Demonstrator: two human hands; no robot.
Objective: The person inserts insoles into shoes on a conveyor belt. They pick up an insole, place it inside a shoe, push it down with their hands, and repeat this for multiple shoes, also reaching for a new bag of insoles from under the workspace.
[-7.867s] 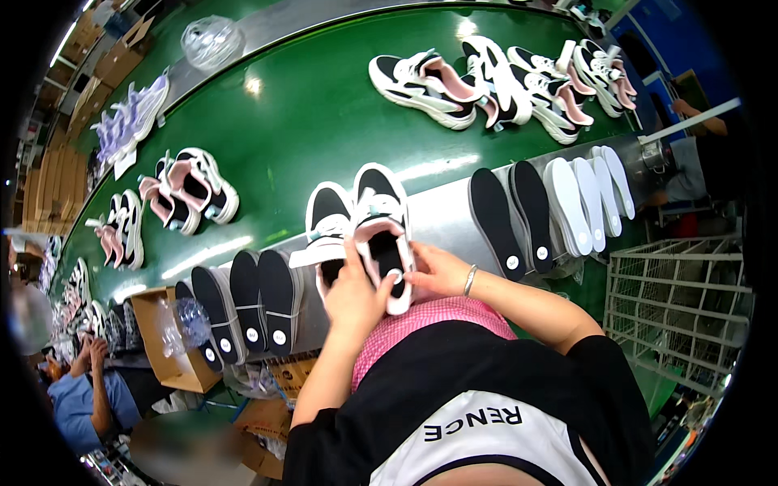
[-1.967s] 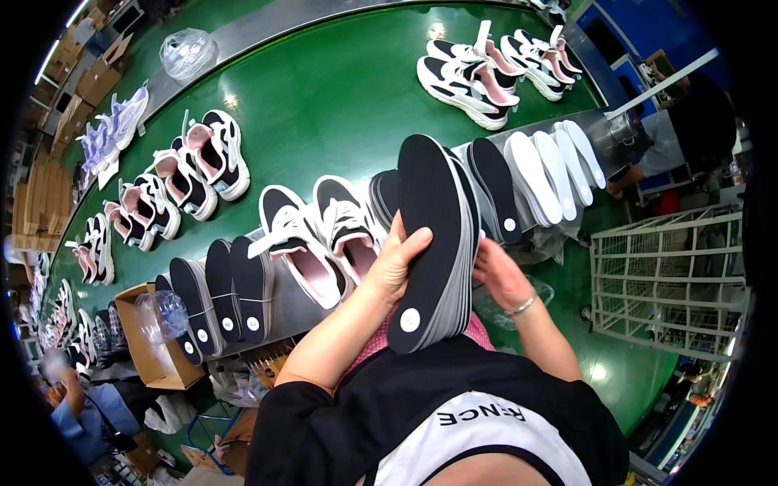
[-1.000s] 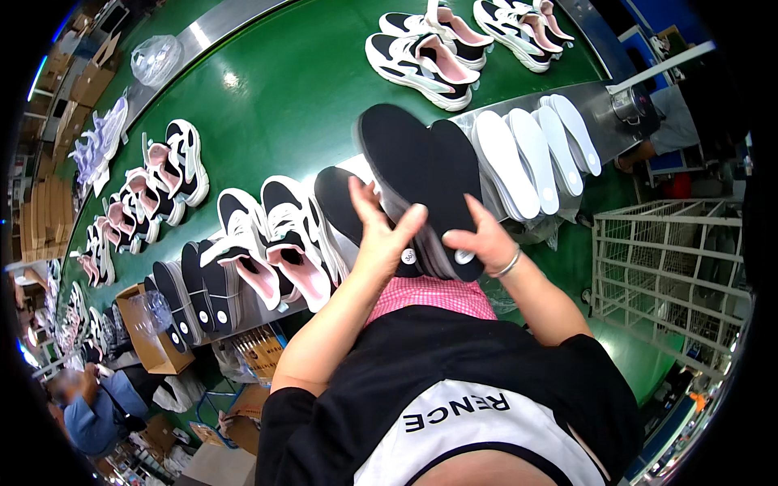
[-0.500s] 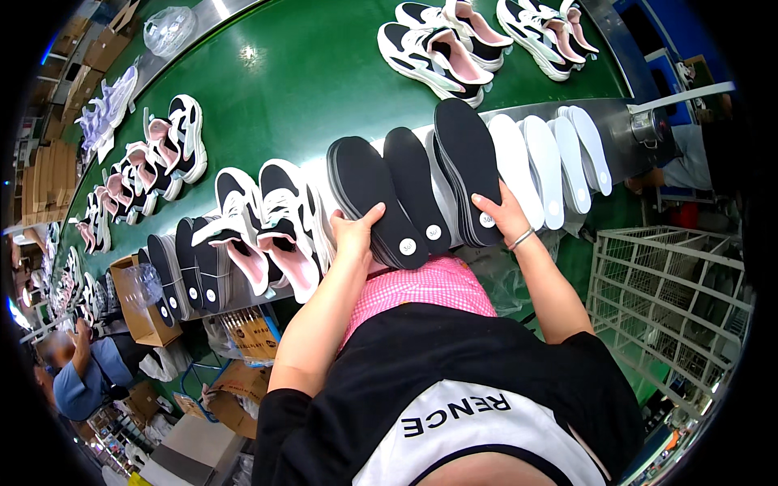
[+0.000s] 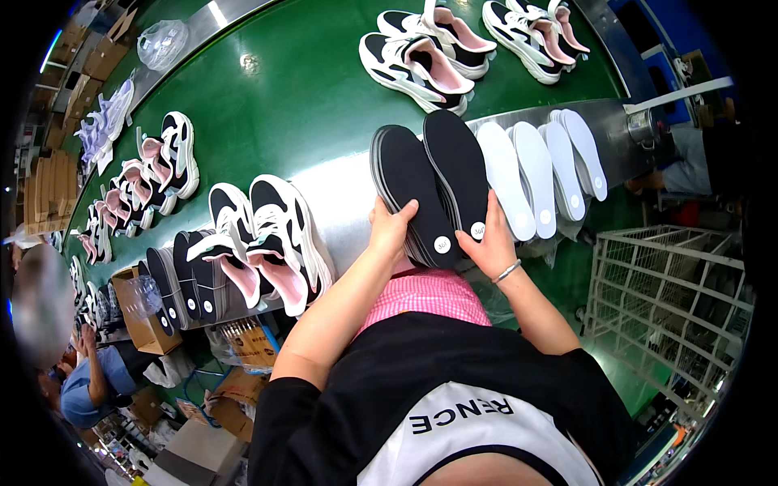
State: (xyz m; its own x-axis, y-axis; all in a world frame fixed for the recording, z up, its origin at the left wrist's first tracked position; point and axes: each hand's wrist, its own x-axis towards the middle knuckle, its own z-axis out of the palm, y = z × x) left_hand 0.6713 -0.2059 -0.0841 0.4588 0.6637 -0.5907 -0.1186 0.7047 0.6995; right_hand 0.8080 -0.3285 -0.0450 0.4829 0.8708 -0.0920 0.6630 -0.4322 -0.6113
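Observation:
Two stacks of black insoles stand side by side at the metal ledge in front of me, each with a round white sticker at the heel. My left hand (image 5: 391,231) is closed on the left black insole stack (image 5: 408,182), its thumb lying on top. On the right black insole stack (image 5: 455,162), my right hand (image 5: 491,245) grips the outer edge near the heel. The stacks touch or nearly touch along their inner sides. Several white insoles (image 5: 504,174) lie just right of them. Left of my hands rests a pair of black-and-white sneakers (image 5: 284,219) with pink linings.
More sneakers stand on the green conveyor belt (image 5: 284,97), at far right and left. Tied black insole bundles (image 5: 164,279) and an open cardboard box (image 5: 134,312) are at left. A wire cart (image 5: 664,300) stands right. Another person (image 5: 101,377) works at lower left.
My left hand has brought its insole stack rightward, and my right hand has shifted slightly left. Three black stacks stood apart before; two show now, close together. A gap has opened beside the sneakers.

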